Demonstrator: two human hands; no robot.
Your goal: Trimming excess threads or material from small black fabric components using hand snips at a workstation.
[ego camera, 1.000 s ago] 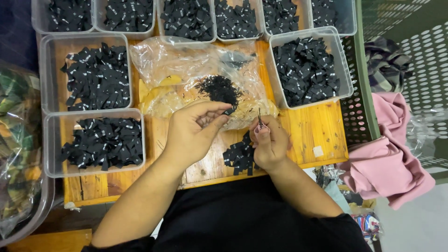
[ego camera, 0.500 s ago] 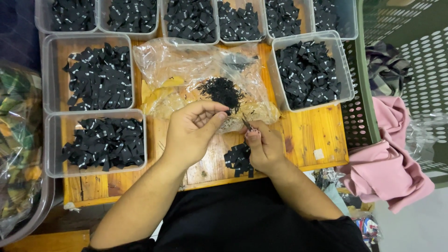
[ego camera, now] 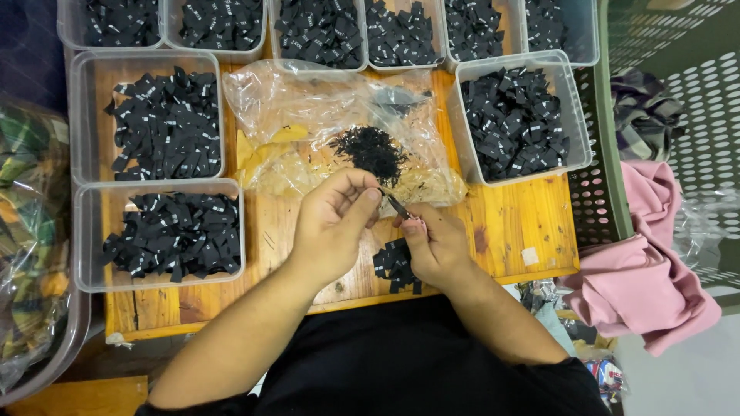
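Note:
My left hand (ego camera: pixel 331 223) is pinched thumb to forefinger on a small black fabric label, just in front of the plastic bag. My right hand (ego camera: pixel 435 243) grips small snips (ego camera: pixel 401 206) with a pink handle. Their dark tip points up-left and meets my left fingertips. A small heap of black labels (ego camera: pixel 395 267) lies on the wooden table (ego camera: pixel 516 223), partly under my right hand. A mound of fine black trimmings (ego camera: pixel 370 150) rests on a crumpled clear plastic bag (ego camera: pixel 308 108) just beyond both hands.
Clear plastic tubs of black labels stand at the left (ego camera: pixel 166 123), front left (ego camera: pixel 166 235), right (ego camera: pixel 512 119) and along the back (ego camera: pixel 320 31). A green perforated crate (ego camera: pixel 678 46) and pink cloth (ego camera: pixel 647 277) are at the right. Bagged checked fabric (ego camera: pixel 31 246) sits at the left.
My right hand has moved slightly left, bringing the snips' tip to my left fingertips. My left hand has stayed in almost the same place.

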